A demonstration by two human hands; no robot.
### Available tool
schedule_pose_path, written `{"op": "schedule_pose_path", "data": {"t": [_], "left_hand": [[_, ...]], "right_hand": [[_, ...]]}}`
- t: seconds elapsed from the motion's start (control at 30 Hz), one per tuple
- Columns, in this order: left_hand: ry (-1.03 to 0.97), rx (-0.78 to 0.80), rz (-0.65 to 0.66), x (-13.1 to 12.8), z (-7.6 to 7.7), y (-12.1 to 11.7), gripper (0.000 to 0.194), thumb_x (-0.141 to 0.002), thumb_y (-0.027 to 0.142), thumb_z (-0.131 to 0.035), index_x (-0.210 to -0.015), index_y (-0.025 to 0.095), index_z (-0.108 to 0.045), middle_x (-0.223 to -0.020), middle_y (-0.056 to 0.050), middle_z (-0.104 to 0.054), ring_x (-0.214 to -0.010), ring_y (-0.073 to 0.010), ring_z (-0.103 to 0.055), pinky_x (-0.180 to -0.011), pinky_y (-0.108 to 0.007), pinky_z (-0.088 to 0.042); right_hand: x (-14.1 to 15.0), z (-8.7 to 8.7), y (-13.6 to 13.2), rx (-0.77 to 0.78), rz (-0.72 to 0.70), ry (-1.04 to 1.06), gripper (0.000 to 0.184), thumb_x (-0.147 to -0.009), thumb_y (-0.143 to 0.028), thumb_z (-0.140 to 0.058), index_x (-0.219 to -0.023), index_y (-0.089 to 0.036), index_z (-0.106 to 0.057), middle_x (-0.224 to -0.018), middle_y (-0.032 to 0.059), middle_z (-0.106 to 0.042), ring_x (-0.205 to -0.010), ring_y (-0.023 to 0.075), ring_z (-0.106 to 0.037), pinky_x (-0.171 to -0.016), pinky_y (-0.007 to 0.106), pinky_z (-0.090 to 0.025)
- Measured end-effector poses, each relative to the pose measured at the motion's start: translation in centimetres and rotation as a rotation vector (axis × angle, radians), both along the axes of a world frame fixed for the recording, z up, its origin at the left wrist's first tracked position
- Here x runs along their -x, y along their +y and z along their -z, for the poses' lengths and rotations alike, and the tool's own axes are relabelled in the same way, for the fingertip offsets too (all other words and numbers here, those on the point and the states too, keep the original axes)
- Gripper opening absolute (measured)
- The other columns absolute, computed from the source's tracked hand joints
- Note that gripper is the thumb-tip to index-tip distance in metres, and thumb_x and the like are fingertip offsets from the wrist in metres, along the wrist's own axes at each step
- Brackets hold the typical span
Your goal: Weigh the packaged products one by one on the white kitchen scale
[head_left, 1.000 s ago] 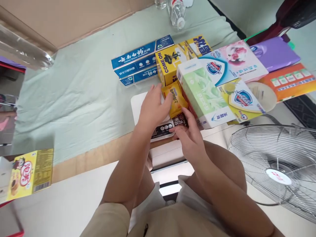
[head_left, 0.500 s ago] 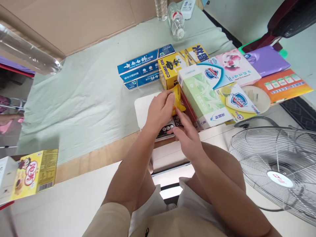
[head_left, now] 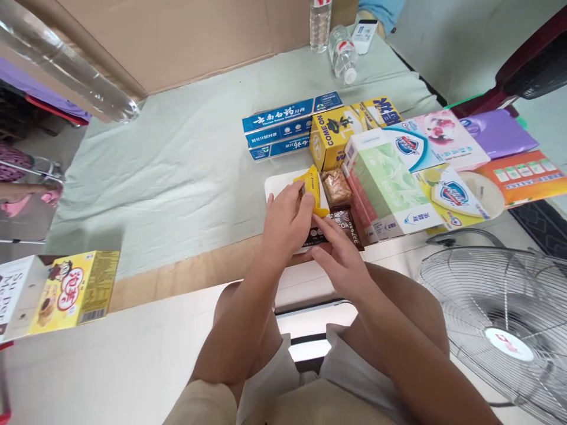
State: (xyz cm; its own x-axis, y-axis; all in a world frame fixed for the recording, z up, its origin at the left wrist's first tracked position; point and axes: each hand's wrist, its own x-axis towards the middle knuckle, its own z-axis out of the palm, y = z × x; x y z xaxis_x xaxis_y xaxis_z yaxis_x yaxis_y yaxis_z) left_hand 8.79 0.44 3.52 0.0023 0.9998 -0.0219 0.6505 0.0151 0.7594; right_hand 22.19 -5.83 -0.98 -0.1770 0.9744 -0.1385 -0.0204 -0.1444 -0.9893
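Yellow packet (head_left: 315, 188) is up on edge, tilted, over the right part of the white scale (head_left: 275, 184). Can't tell if its underside touches the scale, hand's in the way.

Left hand (head_left: 289, 219): closed on the packet's left side, thumb on the near face, some fingertips hidden behind it. Right hand (head_left: 343, 255): fingers part-spread, thumb well apart from forefinger, nothing pinched that I can see. Forefinger is at the packet's lower end (contact or just shy of it, can't tell).

Handling, my read: light, thin glossy film, soft skin that crinkles and may slide a bit under dry fingers. Contents could be crumbly (wrapper hides them), so no hard squeeze mid-body. Best hold: flat pinch across both broad faces, or by the crimped end seal at the lower right, which should be flat and tough.

Around it: brown snack in a clear wrapper (head_left: 337, 188) just right of the packet, dark cocoa packet (head_left: 353, 231) below that, close to the right hand. Green box (head_left: 390, 180) stands right beside both, yellow box (head_left: 330, 141) just beyond, blue toothpaste boxes (head_left: 283, 123) farther left, all on the pale green cloth (head_left: 177, 177).
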Motion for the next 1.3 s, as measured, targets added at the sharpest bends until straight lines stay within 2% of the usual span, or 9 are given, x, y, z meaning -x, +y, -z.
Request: {"op": "schedule_pose_path", "data": {"t": [0.13, 0.2, 0.27, 0.37, 0.5, 0.7, 0.9, 1.07, 1.3], "left_hand": [[-0.027, -0.06, -0.088, 2.7, 1.7, -1.4, 0.049, -0.105, 0.044, -0.04, -0.142, 0.021, -0.063, -0.158, -0.012, -0.062, -0.158, -0.0302, -0.047, -0.137, -0.06, -0.023], [-0.019, -0.106, -0.142, 3.7, 2.4, -2.0, 0.047, -0.105, 0.043, -0.04, -0.139, 0.02, -0.064, -0.154, -0.013, -0.065, -0.155, -0.0302, -0.051, -0.136, -0.059, -0.025], [0.004, -0.143, -0.135, 4.2, 2.7, -2.4, 0.045, -0.105, 0.041, -0.039, -0.135, 0.02, -0.065, -0.149, -0.013, -0.069, -0.152, -0.0303, -0.054, -0.135, -0.058, -0.028], [0.044, -0.153, -0.021, 3.9, 2.7, -2.6, 0.046, -0.105, 0.039, -0.038, -0.136, 0.017, -0.064, -0.147, -0.014, -0.069, -0.155, -0.0316, -0.051, -0.134, -0.06, -0.03], [0.072, -0.104, 0.08, 3.0, 2.1, -2.6, 0.05, -0.104, 0.039, -0.04, -0.142, 0.015, -0.062, -0.15, -0.015, -0.068, -0.159, -0.0363, -0.045, -0.133, -0.066, -0.027], [-0.028, -0.055, 0.123, 3.1, 1.8, -2.6, 0.048, -0.104, 0.038, -0.046, -0.141, 0.015, -0.065, -0.148, -0.013, -0.069, -0.159, -0.0365, -0.044, -0.135, -0.066, -0.023], [-0.247, -0.159, 0.051, 3.8, 1.7, -4.1, 0.043, -0.102, 0.041, -0.054, -0.135, 0.015, -0.067, -0.147, -0.019, -0.065, -0.147, -0.0317, -0.057, -0.129, -0.056, -0.043], [-0.483, -0.164, -0.182, 8.5, 1.3, -5.8, 0.025, -0.098, 0.032, -0.061, -0.119, 0.021, -0.069, -0.13, -0.013, -0.063, -0.119, -0.0204, -0.072, -0.1, -0.035, -0.065], [-0.35, 0.017, -0.369, 17.1, 2.9, -8.9, 0.018, -0.097, 0.018, -0.058, -0.109, 0.02, -0.071, -0.127, -0.01, -0.066, -0.11, -0.0186, -0.074, -0.092, -0.032, -0.065]], "right_hand": [[-0.5, -0.3, 0.1, -0.076, 0.05, -0.227, 0.053, -0.093, -0.037, -0.062, -0.146, -0.029, -0.065, -0.122, 0.0072, -0.072, -0.068, 0.0115, -0.064, -0.075, 0.038, -0.065], [-0.9, -0.5, 0.5, -0.159, 0.15, -0.369, 0.044, -0.096, -0.036, -0.06, -0.137, -0.025, -0.07, -0.083, -0.0006, -0.065, -0.063, 0.0122, -0.056, -0.069, 0.035, -0.06], [-1.2, -0.5, 1.0, -0.289, 0.271, -0.481, 0.037, -0.096, -0.035, -0.06, -0.127, -0.021, -0.073, -0.073, -0.0021, -0.057, -0.066, 0.0145, -0.057, -0.07, 0.035, -0.059], [-1.0, -0.1, 2.0, -0.498, 0.371, -0.609, 0.038, -0.093, -0.032, -0.061, -0.128, -0.021, -0.071, -0.105, 0.0086, -0.071, -0.098, 0.0224, -0.069, -0.091, 0.043, -0.062], [-0.1, 1.1, 3.1, -0.601, 0.319, -0.724, 0.049, -0.096, -0.033, -0.058, -0.144, -0.024, -0.062, -0.144, 0.0146, -0.068, -0.137, 0.0303, -0.064, -0.118, 0.057, -0.052], [1.0, 1.6, 3.0, -0.574, 0.245, -0.872, 0.047, -0.1, -0.042, -0.054, -0.142, -0.024, -0.067, -0.147, 0.013, -0.071, -0.148, 0.0371, -0.058, -0.124, 0.068, -0.044], [3.2, 0.4, 1.8, -0.674, 0.236, -0.748, 0.053, -0.103, -0.042, -0.054, -0.153, -0.026, -0.06, -0.157, 0.0141, -0.063, -0.146, 0.031, -0.062, -0.118, 0.054, -0.056], [7.6, 0.3, 0.5, -0.703, 0.089, -0.631, 0.058, -0.1, -0.033, -0.056, -0.157, -0.027, -0.054, -0.157, 0.0113, -0.064, -0.149, 0.0283, -0.06, -0.122, 0.05, -0.055], [15.2, 1.1, -1.5, -0.433, -0.255, -0.568, 0.066, -0.094, -0.036, -0.054, -0.157, -0.019, -0.054, -0.168, 0.0142, -0.051, -0.151, 0.0347, -0.056, -0.125, 0.059, -0.05]]}}
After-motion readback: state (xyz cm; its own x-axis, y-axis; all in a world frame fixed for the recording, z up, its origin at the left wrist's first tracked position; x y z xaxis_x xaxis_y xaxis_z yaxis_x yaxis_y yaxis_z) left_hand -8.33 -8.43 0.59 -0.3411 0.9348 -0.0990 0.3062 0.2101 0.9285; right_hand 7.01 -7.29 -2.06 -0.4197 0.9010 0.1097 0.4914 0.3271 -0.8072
